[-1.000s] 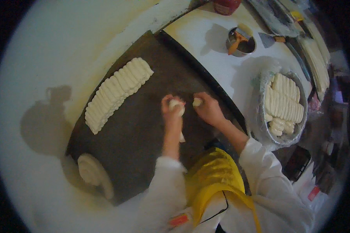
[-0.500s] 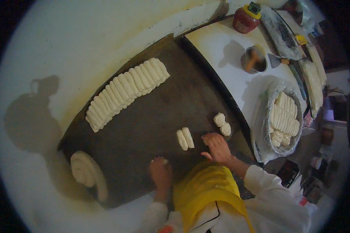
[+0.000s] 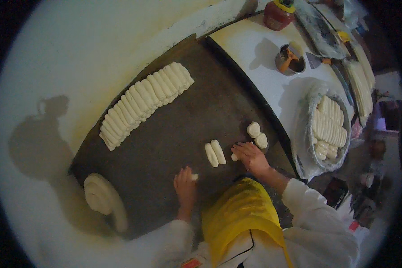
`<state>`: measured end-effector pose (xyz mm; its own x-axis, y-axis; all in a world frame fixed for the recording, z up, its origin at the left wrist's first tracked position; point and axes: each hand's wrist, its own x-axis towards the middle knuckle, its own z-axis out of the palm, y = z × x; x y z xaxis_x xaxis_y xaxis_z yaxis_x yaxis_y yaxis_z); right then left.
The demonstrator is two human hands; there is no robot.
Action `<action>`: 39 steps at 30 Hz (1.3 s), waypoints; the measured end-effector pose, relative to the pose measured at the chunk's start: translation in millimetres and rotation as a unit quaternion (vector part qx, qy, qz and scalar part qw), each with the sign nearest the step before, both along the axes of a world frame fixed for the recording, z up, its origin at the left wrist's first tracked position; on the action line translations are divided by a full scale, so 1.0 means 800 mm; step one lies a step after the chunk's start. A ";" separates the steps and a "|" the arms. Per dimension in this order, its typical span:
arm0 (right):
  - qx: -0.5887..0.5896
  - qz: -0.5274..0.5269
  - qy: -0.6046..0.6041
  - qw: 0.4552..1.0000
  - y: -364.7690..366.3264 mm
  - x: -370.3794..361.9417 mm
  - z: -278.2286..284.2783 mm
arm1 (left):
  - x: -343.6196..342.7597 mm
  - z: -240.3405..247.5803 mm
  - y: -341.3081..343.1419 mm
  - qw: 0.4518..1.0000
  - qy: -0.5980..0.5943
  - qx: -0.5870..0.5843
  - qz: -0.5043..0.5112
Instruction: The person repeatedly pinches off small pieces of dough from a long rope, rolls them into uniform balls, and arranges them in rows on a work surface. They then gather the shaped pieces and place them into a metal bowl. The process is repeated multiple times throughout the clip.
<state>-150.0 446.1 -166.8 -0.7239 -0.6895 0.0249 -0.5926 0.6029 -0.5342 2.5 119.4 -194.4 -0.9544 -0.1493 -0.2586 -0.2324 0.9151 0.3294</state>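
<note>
My left hand (image 3: pixel 186 186) lies palm down on the dark worktop, its fingers stretched over a small dough piece (image 3: pixel 194 177) that peeks out at its right side. Under my right hand (image 3: pixel 252 160), also flat with fingers extended, another dough piece (image 3: pixel 234 157) shows at the left edge; the palm hides the rest. Two short dough rolls (image 3: pixel 215 153) lie side by side between the hands, a little farther off. Just beyond my right hand sit two round dough lumps (image 3: pixel 257 135), touching each other.
A long row of dough rolls (image 3: pixel 145 100) runs along the wall side. A coiled dough rope (image 3: pixel 100 196) rests at the near left. To the right stand a plastic-lined basin (image 3: pixel 301 152) of dough strips, a metal pot (image 3: pixel 282 67), a scraper (image 3: pixel 316 60) and a red jar (image 3: pixel 278 17).
Both hands have shifted on the worktop, the left one moving slightly away from my body and the right one slightly back. More of the dough piece beside each hand shows. My view has tilted slightly.
</note>
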 end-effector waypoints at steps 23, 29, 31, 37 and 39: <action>-0.096 -0.265 -0.053 0.958 0.055 -0.026 0.014 | -0.258 0.038 0.307 0.905 0.088 0.387 0.153; -0.377 -0.333 -0.386 0.773 0.024 -0.034 0.048 | -0.176 0.140 0.180 0.766 0.132 0.545 0.315; -0.315 -0.254 -0.302 0.863 -0.011 -0.055 0.061 | -0.165 0.116 0.122 0.713 0.105 0.557 0.412; 0.009 -0.126 -0.012 0.992 -0.035 -0.067 0.061 | -0.046 -0.008 0.042 0.821 0.121 0.255 0.496; 0.040 -0.088 -0.005 0.995 -0.011 -0.047 0.058 | 0.004 -0.004 0.045 0.915 0.123 0.078 0.376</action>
